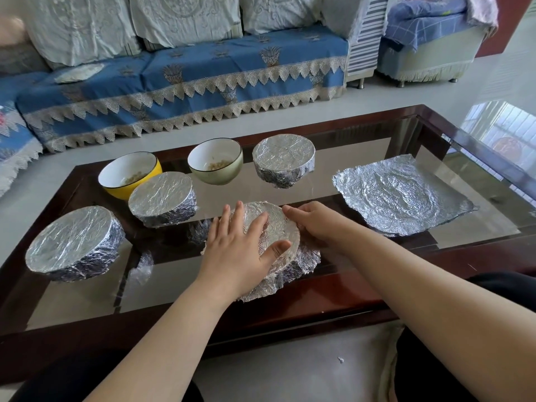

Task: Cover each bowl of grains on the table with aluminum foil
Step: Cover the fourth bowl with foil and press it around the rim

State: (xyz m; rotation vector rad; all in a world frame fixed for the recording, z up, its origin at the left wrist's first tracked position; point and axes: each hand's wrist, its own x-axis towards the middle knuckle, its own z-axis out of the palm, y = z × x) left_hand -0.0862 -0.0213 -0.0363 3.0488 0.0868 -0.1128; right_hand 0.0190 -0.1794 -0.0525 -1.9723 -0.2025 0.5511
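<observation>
On the glass table [362, 288], left hand [235, 250] presses flat, right hand [316, 224] cups the foil-covered bowl [278, 227].

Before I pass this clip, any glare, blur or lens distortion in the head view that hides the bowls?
Head view: even daylight and sharp on the hands; a window reflects brightly in the glass table at far right, clear of the bowls; the wide lens bows the table edges and the sofa; grains in the yellow bowl and green bowl stay readable.
</observation>
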